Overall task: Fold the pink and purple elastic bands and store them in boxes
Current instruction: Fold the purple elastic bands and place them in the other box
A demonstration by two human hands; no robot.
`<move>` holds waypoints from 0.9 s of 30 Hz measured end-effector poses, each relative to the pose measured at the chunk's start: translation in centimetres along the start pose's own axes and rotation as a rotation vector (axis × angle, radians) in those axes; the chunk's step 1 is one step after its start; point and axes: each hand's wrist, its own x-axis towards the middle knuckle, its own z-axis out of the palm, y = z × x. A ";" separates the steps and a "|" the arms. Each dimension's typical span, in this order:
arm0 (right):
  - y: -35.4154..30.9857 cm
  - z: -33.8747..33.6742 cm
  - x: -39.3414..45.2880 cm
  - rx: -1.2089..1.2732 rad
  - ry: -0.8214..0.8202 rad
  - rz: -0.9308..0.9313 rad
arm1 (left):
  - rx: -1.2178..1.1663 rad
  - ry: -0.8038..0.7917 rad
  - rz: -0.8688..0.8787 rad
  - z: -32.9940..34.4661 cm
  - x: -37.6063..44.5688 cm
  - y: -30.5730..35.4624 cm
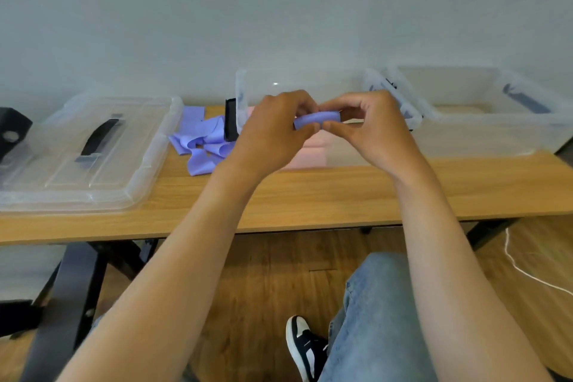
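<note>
A folded purple elastic band [316, 119] is held between both hands in front of the middle clear box [347, 152]. My left hand [273, 133] pinches its left end, and my right hand [369, 127] pinches its right end with thumb and fingers. Pink folded bands [310, 152] lie inside that box, seen through its wall. A loose heap of purple bands [203, 143] lies on the wooden table [310, 195] to the left of the box.
A second clear box [483, 112] stands at the right. A clear lid with a black handle [83, 149] lies at the left. A black object [12, 130] sits at the far left edge. My knee and shoe show below the table.
</note>
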 end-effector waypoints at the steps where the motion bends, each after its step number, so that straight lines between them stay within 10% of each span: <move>1: 0.3 -0.8 0.5 -0.002 0.015 0.003 | 0.026 -0.005 0.006 0.4 1.1 0.4; 27: 19.7 -18.4 11.2 -0.205 -0.020 0.361 | 0.193 -0.242 0.065 20.3 24.8 6.9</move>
